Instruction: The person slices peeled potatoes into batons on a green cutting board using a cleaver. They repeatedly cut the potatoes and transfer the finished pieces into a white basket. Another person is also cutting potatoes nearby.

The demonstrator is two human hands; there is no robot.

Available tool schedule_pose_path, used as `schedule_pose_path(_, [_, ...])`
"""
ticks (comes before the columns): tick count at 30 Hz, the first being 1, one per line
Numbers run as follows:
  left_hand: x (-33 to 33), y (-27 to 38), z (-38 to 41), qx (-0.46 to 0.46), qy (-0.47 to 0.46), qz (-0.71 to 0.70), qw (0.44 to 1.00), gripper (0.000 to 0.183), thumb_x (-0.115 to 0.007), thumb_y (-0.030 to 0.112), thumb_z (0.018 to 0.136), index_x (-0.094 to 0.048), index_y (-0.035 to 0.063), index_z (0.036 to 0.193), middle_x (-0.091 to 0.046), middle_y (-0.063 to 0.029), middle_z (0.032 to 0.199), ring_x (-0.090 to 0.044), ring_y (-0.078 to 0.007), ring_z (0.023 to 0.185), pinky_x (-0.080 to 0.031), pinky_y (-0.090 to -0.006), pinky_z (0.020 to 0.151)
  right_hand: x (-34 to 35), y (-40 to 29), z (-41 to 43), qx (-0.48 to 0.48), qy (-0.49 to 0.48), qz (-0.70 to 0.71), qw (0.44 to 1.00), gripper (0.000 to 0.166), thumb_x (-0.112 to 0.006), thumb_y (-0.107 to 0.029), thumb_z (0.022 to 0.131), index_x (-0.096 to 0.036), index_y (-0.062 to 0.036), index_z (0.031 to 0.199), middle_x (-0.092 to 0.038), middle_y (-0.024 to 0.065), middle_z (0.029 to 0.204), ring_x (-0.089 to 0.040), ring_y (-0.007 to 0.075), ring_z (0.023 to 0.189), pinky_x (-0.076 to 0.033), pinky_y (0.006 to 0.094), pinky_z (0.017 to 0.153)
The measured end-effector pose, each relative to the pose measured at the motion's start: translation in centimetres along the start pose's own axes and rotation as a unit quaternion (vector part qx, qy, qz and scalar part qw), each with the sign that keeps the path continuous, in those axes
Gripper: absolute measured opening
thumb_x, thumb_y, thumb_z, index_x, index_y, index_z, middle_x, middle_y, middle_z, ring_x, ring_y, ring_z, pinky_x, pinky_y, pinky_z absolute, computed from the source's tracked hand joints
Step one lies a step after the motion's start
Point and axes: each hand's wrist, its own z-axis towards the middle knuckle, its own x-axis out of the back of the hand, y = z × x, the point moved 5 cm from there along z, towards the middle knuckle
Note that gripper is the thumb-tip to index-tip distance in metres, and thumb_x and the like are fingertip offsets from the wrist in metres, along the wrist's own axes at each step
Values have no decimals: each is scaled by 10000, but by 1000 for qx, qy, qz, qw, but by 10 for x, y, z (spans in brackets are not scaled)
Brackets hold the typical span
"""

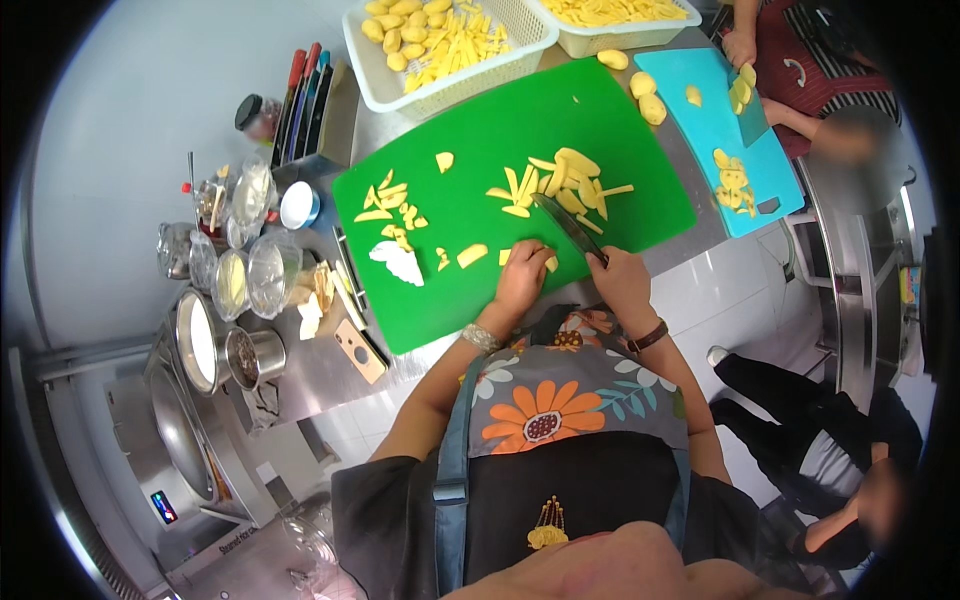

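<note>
My left hand (521, 276) is low on the green cutting board (510, 120), its curled fingers pressing on a potato piece (553, 263) whose end shows at the fingertips. Another piece (505, 257) shows at the hand's other side. In my right hand (624, 283) is the handle of a kitchen knife (568, 225), its dark blade angled up and left over the board. The tip lies beside a heap of cut potato sticks and slices (574, 180). Smaller potato scraps (390, 199) and a crumpled white cloth or paper (399, 262) lie at the board's left.
White baskets of potatoes and strips (450, 97) (626, 34) stand behind. A co-worker's hand (740, 49) is at the blue cutting board (682, 82) with a cleaver (752, 124). Left are a knife rack (322, 120), covered bowls (274, 274) and a phone (360, 351).
</note>
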Motion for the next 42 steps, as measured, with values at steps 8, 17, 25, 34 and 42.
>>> schedule_pose_path(8, [7, -1, -3, -48, -10, 7, 999, 175, -611, 27, 709, -661, 23, 877, -636, -86, 931, -573, -263, 883, -484, -352, 772, -10, 5, -23, 24, -63, -58, 996, 241, -598, -282, 818, -633, -57, 740, -615, 162, 654, -607, 357, 618, -483, 443, 545])
schedule_pose_path(17, [6, -5, -2, -60, 13, -10, 998, 136, -652, 19, 701, -666, 42, 835, -656, -84, 892, -593, -265, 830, -495, -342, 710, -19, -5, -21, 75, -84, -127, 985, 249, -589, -278, 823, -597, -53, 717, -615, 161, 644, -622, 347, 622, -490, 444, 544])
schedule_pose_path(25, [33, -17, -2, 68, 70, 11, 995, 186, -655, 17, 705, -658, 51, 888, -640, -124, 931, -576, -304, 880, -471, -384, 783, -36, 1, -1, 22, -18, 44, 999, 265, -575, -269, 832, -601, -25, 731, -604, 192, 682, -597, 391, 666, -473, 462, 578])
schedule_pose_path(34, [36, -36, -22, 212, 11, -47, 976, 225, -687, 25, 696, -650, 23, 918, -612, -140, 1034, -582, -314, 932, -486, -372, 792, -25, -1, -23, -1, -108, -48, 993, 288, -574, -292, 836, -612, -22, 743, -612, 185, 693, -605, 371, 682, -481, 463, 589])
schedule_pose_path(42, [34, -17, -19, 85, 26, 4, 996, 195, -668, 18, 708, -656, 6, 901, -620, -117, 1028, -584, -305, 906, -492, -364, 784, -20, -19, -15, 60, -89, -64, 992, 276, -563, -279, 846, -611, -28, 742, -616, 172, 680, -612, 363, 666, -490, 448, 579])
